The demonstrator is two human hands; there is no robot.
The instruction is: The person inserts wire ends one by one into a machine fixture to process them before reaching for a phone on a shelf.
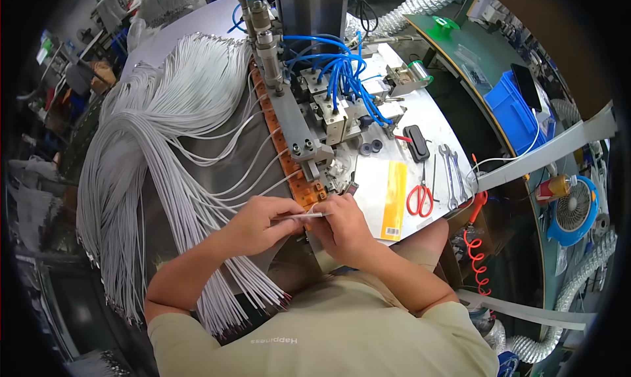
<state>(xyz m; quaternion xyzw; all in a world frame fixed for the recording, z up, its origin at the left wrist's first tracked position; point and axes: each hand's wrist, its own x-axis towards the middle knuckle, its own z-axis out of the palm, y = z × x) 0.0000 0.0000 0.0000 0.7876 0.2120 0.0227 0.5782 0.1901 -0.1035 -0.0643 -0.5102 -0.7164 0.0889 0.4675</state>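
Observation:
My left hand [253, 227] is closed around a short stretch of white cable [299, 216], its thumb and fingers pinching it from the side. Against the other end of that stretch, the fingers of my right hand [345, 231] are bent and pressed together; the cable's tip is hidden by them. Both hands meet just in front of the near end of an orange slotted rail [282, 147]. Several white cables run from this rail leftward into a large bundle [164, 147] of the same cables. Above the rail stands a metal press head [269, 58].
Blue air tubes [342, 65] feed the machine. On the white tabletop [368, 186] lie red-handled scissors [419, 199], wrenches [453, 177], a yellow-edged packet [394, 203] and a black case [415, 144]. A coiled red hose [476, 259] hangs at the right, near a blue fan [573, 209].

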